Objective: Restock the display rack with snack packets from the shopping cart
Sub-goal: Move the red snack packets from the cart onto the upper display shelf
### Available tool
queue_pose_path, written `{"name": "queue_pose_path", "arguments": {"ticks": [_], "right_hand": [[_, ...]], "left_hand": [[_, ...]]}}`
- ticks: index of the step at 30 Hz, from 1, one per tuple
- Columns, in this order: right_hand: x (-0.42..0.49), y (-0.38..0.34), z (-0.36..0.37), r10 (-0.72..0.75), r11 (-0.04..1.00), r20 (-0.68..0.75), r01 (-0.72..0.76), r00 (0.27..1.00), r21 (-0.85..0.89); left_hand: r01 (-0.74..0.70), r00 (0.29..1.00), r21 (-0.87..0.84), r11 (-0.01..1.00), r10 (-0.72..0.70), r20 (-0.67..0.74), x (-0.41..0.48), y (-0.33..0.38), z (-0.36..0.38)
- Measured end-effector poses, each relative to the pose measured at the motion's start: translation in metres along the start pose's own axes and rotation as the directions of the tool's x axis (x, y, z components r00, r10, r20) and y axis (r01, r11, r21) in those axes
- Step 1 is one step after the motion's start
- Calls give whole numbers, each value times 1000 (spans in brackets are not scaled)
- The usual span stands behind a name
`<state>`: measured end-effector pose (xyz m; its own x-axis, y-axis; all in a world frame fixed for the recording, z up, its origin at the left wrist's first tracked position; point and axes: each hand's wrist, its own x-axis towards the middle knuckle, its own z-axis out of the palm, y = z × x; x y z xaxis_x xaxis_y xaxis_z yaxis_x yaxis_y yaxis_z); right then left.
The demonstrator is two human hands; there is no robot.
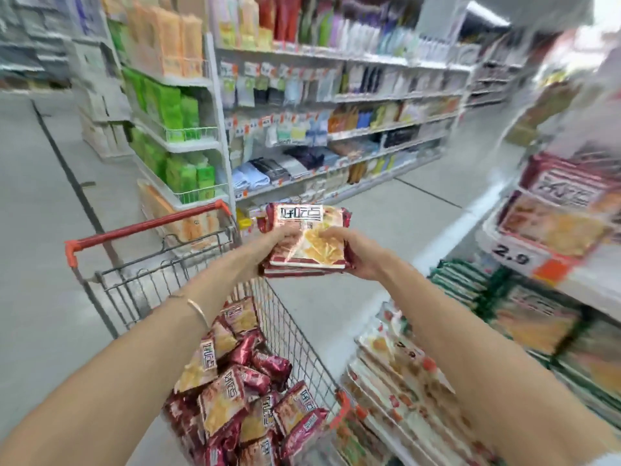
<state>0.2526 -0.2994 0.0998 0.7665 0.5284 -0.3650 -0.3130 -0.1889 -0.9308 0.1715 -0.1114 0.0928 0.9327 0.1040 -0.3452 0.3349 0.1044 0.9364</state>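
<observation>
We hold a stack of snack packets between both hands, in mid-air above the far end of the shopping cart. The step in hand, as we judge it, is carrying it right to the display rack. To do that well we should keep the stack level and squeezed from both sides, so the slick wrappers do not slide apart. Then we set it flat on the matching packets, labels facing out. Our left hand grips the left edge with fingers curled over the top. Our right hand grips the right edge, thumb laid across the top face, its other fingers hidden beneath. The packets are dark red foil with a picture of pale yellow crisps and a white label. Many loose packets of the same kind lie heaped in the cart's near end.
</observation>
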Motion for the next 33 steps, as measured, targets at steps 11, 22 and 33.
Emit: {"name": "queue_pose_path", "arguments": {"ticks": [11, 22, 33], "right_hand": [[-213, -91, -157, -375, 926, -467, 298, 801, -232], [-265, -104, -283, -428, 904, -523, 339, 737, -263], [-243, -77, -347, -466, 806, -442, 162, 767, -569]], "left_hand": [[-384, 845, 146, 912, 283, 454, 0, 140, 230], [-509, 779, 159, 846, 375, 502, 37, 183, 373], [-504, 792, 234, 831, 337, 509, 81, 182, 396]]}}
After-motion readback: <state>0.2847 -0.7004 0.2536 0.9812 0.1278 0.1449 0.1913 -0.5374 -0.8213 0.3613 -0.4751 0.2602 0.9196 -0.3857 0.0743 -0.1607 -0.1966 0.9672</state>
